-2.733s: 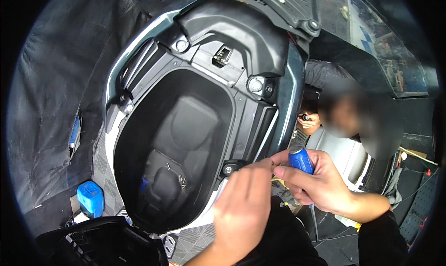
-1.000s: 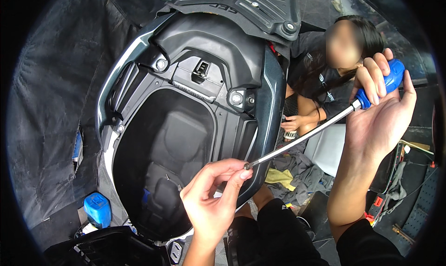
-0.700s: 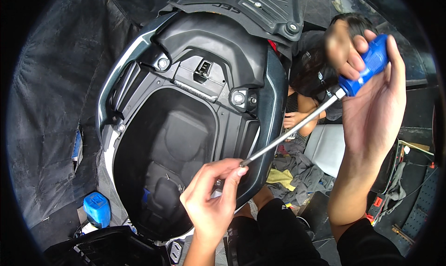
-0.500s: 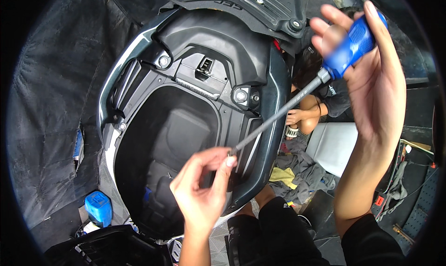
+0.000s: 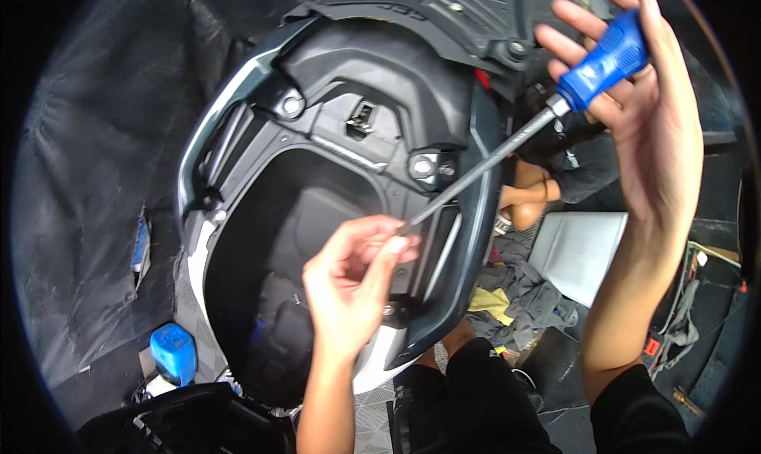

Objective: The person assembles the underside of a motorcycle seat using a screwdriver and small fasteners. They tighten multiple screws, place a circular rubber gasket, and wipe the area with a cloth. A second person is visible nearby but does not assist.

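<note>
A long screwdriver (image 5: 487,166) with a blue handle slants across the view, from upper right down to the middle. Its handle lies between the thumb and the palm side of my right hand (image 5: 646,129), whose other fingers are spread loosely. My left hand (image 5: 353,284) pinches the shaft's tip between thumb and fingers; whether a small part sits there too is hidden. Both hands are over a scooter's opened rear body (image 5: 380,62), with its deep black storage compartment (image 5: 238,280) below my left hand. Bolts (image 5: 422,167) show at the compartment's far corners.
A black rear rack (image 5: 476,18) spans the far end. Crumpled cloths (image 5: 519,295) and a pale box (image 5: 579,252) lie at right, near another person's bare leg (image 5: 531,196). A blue jug (image 5: 173,351) stands at lower left, beside a black sheet (image 5: 95,200).
The scooter has shifted slightly right in view. My left hand has moved up and right with the screwdriver tip, and the right hand's fingers have opened out a little around the handle.
</note>
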Tool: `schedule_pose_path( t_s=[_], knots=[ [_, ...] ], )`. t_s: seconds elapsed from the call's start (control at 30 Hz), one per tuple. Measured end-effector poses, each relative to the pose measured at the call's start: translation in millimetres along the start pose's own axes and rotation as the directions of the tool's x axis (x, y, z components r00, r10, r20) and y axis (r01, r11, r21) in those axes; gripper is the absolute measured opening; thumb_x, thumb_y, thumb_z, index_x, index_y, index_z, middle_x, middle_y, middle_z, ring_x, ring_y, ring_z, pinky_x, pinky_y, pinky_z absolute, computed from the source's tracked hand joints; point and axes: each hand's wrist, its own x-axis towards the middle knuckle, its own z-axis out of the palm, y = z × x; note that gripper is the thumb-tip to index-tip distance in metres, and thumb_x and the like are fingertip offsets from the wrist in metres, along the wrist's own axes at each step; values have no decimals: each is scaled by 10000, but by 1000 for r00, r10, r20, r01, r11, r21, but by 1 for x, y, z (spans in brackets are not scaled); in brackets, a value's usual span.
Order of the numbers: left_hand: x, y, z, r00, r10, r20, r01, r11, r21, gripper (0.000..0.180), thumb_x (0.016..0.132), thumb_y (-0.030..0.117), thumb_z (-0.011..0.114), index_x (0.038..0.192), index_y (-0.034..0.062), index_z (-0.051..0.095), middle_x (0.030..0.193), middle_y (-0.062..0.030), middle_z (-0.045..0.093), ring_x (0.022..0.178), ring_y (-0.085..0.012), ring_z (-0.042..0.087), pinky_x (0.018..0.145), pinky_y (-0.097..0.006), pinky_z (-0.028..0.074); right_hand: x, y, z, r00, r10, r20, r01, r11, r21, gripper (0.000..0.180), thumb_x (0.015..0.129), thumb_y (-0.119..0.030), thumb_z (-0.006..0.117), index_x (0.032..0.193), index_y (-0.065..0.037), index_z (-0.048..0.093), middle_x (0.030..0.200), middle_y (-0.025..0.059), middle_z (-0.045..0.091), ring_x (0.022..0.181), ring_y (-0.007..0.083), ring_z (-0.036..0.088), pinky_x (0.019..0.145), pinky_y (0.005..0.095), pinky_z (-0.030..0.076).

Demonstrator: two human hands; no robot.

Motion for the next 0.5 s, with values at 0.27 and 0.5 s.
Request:
schedule_pose_path(
  t_s=[0.27,0.5],
  knots=[
    [17,2,5,980,193,-50,-184,972,149,148,914,1,749,1061,-15,754,1018,-90,692,930,-140,682,858,-269,551,-6,19,-33,992,-2,129,15,994,-104,496,1099,-227,437,1480,77,345,1359,311,568,1160,405,675,867,359,656],
    [24,0,2,985,171,22,-172,974,146,216,868,-21,772,1080,18,776,976,-90,705,897,-148,700,832,-283,553,-19,12,-39,989,-96,110,115,977,-178,533,1099,-199,431,1530,83,295,1317,304,580,1114,399,697,836,380,667]
  ],
)
